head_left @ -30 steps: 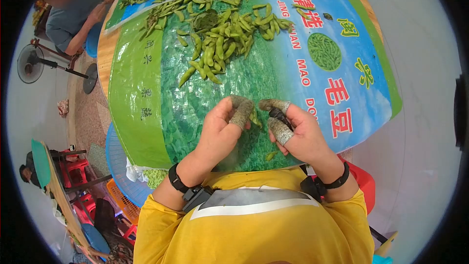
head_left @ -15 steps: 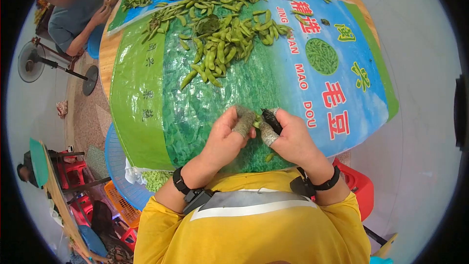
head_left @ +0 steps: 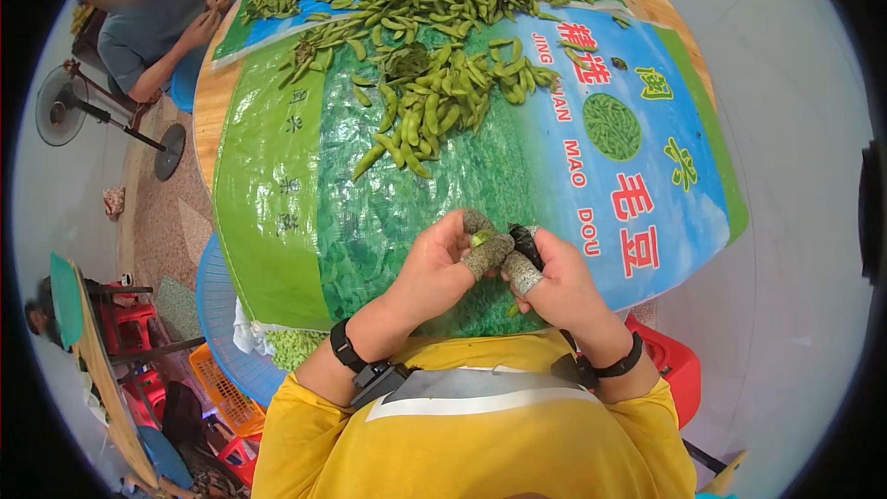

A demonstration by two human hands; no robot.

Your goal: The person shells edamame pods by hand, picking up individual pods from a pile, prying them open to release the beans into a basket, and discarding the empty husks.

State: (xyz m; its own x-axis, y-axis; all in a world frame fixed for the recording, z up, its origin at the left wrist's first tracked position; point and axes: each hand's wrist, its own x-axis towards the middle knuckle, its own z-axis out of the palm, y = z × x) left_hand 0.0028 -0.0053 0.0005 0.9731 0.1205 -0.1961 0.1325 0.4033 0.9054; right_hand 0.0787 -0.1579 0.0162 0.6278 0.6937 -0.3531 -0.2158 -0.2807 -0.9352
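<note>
Two hands are meeting low over the printed sheet [head_left: 379, 249], and a small green pod [head_left: 479, 238] is peeping out between the wrapped fingertips of the left hand [head_left: 427, 270]. That hand is curling nearly closed, its thumb and forefinger pinching the pod; the right hand [head_left: 565, 285] is bending its thumb and fingers close beside it, though whether they are gripping the pod I cannot tell. For good control, the left pinch is wanting to be firm but not crushing, with the right fingertips working right up against it so the slippery skin isn't twisting loose. Rough, speckled grey wraps are covering several fingertips and probably adding grip, while a black, crinkled one [head_left: 524, 242] is shining on the right hand. Beyond them, a heap of pods [head_left: 430, 111] is spreading over the sheet, the pods curving plump and pointed, with a dark, crumpled leaf [head_left: 407, 61] lying among them. Glossy and faintly wrinkled, the sheet is draping over the table [head_left: 207, 120], whose pale wooden edge is showing smooth and rounded.
</note>
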